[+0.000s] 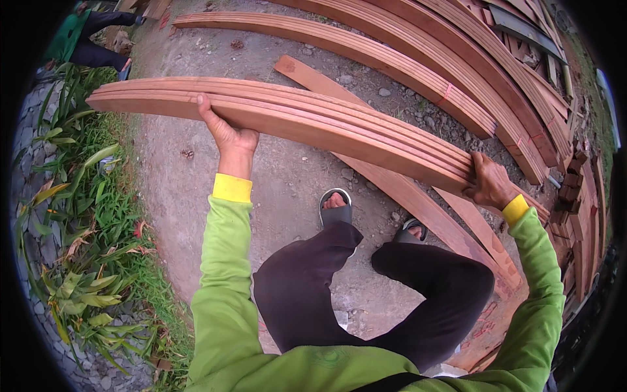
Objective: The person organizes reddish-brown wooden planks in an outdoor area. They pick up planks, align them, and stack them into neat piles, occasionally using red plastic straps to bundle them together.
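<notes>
A stack of several long reddish-brown wooden planks [339, 134] lies crosswise in front of me, held by both hands. My left hand [228, 134] grips its near side left of the middle, thumb up over the edge and the other fingers hidden beneath. Toward the right end, my right hand [490, 181] is wrapped over the planks. Below the stack, a loose plank [405, 199] slants over the ground and passes under it. A second, shorter-looking plank [480, 228] lies beside that one.
Beyond are a bundle of planks [339, 55] with a red band and larger plank piles [444, 72] at the far right. Green plants [85, 281] and grey stones [49, 353] border the left. Another person [88, 39] is at the far left. My sandalled feet stand on rough ground.
</notes>
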`<state>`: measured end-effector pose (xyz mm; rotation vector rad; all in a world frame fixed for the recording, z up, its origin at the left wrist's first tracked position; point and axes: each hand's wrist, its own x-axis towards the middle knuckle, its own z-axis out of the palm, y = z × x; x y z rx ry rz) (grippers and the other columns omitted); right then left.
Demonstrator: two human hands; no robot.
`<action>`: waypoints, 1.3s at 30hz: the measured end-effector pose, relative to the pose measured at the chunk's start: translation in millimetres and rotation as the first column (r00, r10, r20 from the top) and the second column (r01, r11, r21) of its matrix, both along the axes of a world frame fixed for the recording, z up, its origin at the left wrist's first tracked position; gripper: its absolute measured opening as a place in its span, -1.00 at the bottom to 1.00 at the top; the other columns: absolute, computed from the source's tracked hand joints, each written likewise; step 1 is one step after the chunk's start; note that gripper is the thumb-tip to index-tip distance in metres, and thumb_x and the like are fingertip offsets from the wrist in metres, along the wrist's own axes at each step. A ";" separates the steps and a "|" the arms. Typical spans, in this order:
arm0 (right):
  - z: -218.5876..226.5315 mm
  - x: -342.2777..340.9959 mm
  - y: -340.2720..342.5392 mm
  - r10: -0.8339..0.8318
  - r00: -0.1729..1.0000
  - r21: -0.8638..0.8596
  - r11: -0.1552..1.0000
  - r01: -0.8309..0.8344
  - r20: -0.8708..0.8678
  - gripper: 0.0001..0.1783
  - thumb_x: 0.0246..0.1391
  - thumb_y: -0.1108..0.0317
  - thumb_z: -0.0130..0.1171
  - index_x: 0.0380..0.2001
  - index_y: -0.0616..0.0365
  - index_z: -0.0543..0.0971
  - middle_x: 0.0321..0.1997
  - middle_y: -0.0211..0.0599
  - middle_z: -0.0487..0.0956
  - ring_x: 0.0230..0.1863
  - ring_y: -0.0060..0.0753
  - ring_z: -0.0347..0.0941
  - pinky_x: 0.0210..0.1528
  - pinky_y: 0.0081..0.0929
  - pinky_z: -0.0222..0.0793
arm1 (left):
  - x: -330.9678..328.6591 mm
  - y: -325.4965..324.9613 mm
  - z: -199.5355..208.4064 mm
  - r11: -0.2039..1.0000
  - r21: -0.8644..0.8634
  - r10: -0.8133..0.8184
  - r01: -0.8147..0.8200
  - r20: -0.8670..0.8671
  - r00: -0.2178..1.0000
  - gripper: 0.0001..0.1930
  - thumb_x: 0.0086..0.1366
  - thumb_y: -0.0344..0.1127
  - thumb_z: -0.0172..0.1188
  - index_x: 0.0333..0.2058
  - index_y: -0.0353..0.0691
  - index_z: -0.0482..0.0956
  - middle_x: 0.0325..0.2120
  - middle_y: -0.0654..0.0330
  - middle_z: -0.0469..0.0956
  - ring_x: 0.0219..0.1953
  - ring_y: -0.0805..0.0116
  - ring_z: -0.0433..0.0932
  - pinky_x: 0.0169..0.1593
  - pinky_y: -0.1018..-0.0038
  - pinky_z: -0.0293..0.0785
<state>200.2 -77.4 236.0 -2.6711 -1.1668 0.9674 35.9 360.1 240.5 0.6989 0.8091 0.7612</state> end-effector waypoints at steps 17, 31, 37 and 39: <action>-187.4 93.1 -46.4 -0.289 0.939 0.056 0.951 0.304 -0.189 -0.09 -0.73 0.35 0.57 -0.10 0.40 0.48 -0.25 0.12 0.57 -0.07 0.04 0.50 0.04 -0.23 0.37 | 174.2 -7.7 -242.2 0.972 -0.216 -0.138 0.091 -0.214 0.967 0.23 -0.24 0.45 0.38 0.27 -0.28 0.14 0.20 0.06 0.28 0.21 0.13 0.29 0.26 0.05 0.22; -201.0 59.5 -48.0 -0.304 0.919 0.153 0.950 0.273 0.250 -0.21 -0.15 0.42 0.32 0.21 0.21 0.27 0.24 0.14 0.28 0.29 0.20 0.15 0.31 -0.09 0.12 | 218.4 -5.6 -298.8 0.968 -0.217 -0.211 0.123 -0.452 0.866 -0.23 0.27 0.02 0.19 0.26 -0.32 0.09 0.22 -0.08 0.24 0.21 -0.10 0.27 0.18 -0.30 0.15; -242.3 52.3 -45.5 -0.199 0.838 0.057 0.979 0.197 0.508 -0.04 -0.14 0.42 0.34 0.34 0.05 0.09 0.32 0.05 0.14 0.29 0.22 0.09 0.31 0.00 0.10 | 193.1 17.5 -270.5 0.861 -0.097 -0.480 0.500 -0.482 0.733 -0.57 0.39 -0.30 0.00 0.17 -0.32 0.22 0.15 -0.08 0.33 0.12 -0.11 0.41 0.10 -0.29 0.31; -238.6 50.7 -46.1 -0.203 0.835 0.036 0.976 0.215 0.511 -0.03 -0.14 0.37 0.35 0.34 0.00 0.09 0.33 0.01 0.14 0.28 0.19 0.11 0.28 -0.01 0.14 | 178.2 24.9 -248.3 0.787 0.018 -0.505 0.617 -0.556 0.660 -0.65 0.35 -0.37 0.00 0.08 -0.34 0.35 0.01 -0.07 0.47 -0.04 0.00 0.54 0.06 -0.03 0.46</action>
